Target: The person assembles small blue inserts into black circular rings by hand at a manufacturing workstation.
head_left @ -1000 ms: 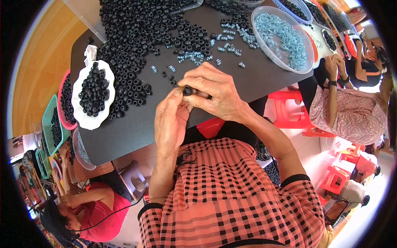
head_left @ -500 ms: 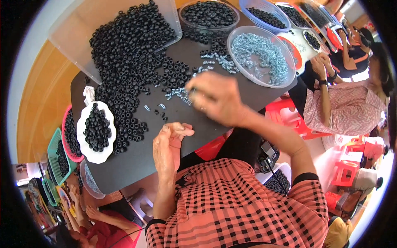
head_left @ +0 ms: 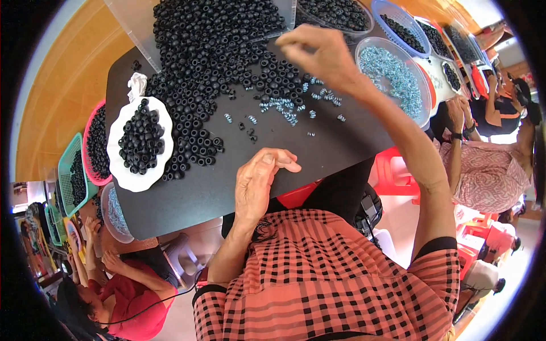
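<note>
My left hand [head_left: 257, 184] is raised at the near table edge, its fingers curled and pressed together; whatever they hold, if anything, is hidden. Over the far part of the pile of black ring-shaped beads [head_left: 193, 94] my right hand [head_left: 321, 54] is blurred by motion. A gap shows between its thumb and fingers, and I see nothing in it. Small shiny blue-silver coiled pieces [head_left: 281, 106] are scattered between the black pile and my hands. A few small black bits [head_left: 250, 133] lie close by. Right of my right hand stands a clear round tub [head_left: 424, 108] of these blue-silver pieces.
A white scalloped dish [head_left: 119, 156] of black beads sits at the left edge of the dark table [head_left: 187, 199]. Behind are a tipped clear bin [head_left: 139, 40], a clear bowl [head_left: 364, 28] and a blue basket [head_left: 392, 8]. Other people sit left and right, beside red stools [head_left: 392, 176].
My right hand has moved up and away, from the blue-silver pieces to over the far beads. My left hand keeps its curled shape. The whole view has shifted.
</note>
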